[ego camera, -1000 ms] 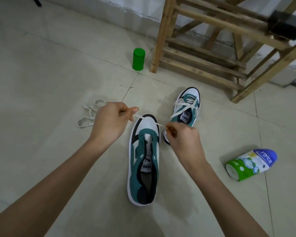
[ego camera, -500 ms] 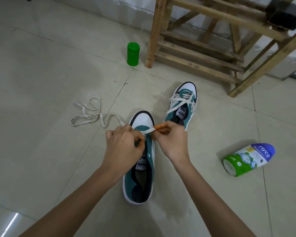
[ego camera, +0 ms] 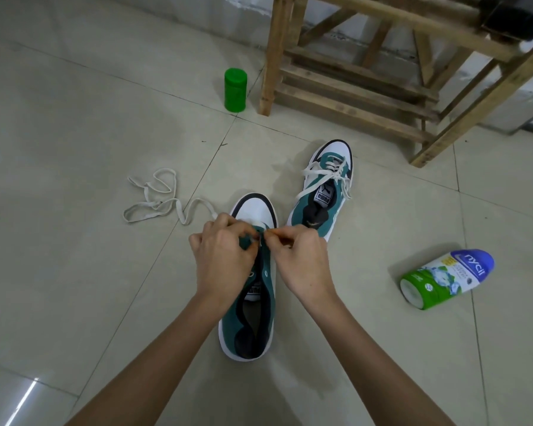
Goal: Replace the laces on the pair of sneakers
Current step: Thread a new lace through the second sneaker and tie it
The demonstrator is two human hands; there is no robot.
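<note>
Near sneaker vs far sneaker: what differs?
Lacing: the near sneaker has mostly bare eyelets; the far sneaker is laced, ends loose. Handling: the left hand and right hand pinch a lace at the near sneaker's front; the far sneaker lies untouched. Pose: near sneaker points straight ahead, far sneaker angles right. Shared: teal, white, black design.

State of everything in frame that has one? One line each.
near sneaker, sole down on the floor, eyelets mostly empty.
far sneaker, laced, ends loose and untied.
lace, one end at the near sneaker's front eyelets, rest slack on the floor.
left hand, grips the lace at the toe end.
right hand, pinches the lace by the front eyelet.
green jar, upright, lid on.
bottle, lying on its side.
</note>
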